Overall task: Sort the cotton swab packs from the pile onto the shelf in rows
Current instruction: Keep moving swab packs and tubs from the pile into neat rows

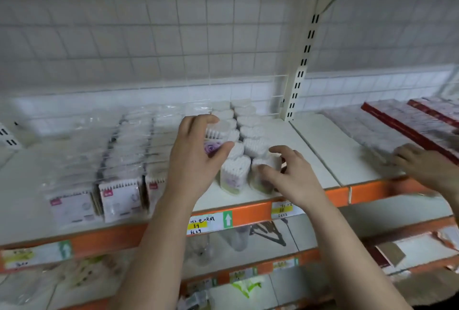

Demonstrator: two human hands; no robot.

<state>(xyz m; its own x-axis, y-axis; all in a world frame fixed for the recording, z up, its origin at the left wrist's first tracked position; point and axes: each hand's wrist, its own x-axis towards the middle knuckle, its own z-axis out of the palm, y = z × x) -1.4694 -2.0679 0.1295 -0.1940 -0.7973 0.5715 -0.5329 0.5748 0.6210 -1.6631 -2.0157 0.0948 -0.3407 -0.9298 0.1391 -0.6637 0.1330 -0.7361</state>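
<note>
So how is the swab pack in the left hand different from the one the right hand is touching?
The held pack in the left hand is tipped sideways, purple flower label facing us; the front pack stands upright on the shelf. The left hand wraps around the held pack; the right hand just pinches the front pack's top. Both are clear tubs full of white swabs.

Person: left hand (196,158) and right hand (289,173) both bare. Forearms (159,247) bare down to bottom edge of view.
</note>
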